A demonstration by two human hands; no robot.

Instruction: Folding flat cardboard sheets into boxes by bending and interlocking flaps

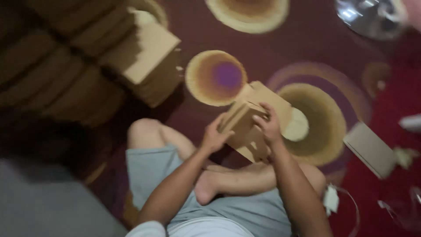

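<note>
A small brown cardboard box (252, 120), partly folded with its flaps loose, is held above the crossed legs of a seated person, over a dark red carpet (315, 35) patterned with tan and purple rings; the left hand (214, 137) grips the box's near left edge, fingers curled around it; the right hand (268, 125) closes over its upper right side, fingertips pressing a flap; the picture is blurred, so finer folds cannot be told; to the upper left, well apart, lies a stack of similar cardboard boxes (144, 57) beside rows of flattened ones in shadow; to the right, on the carpet, lies a flat grey-brown card piece (370, 149); near the right knee lies a white scrap (331, 199).
</note>
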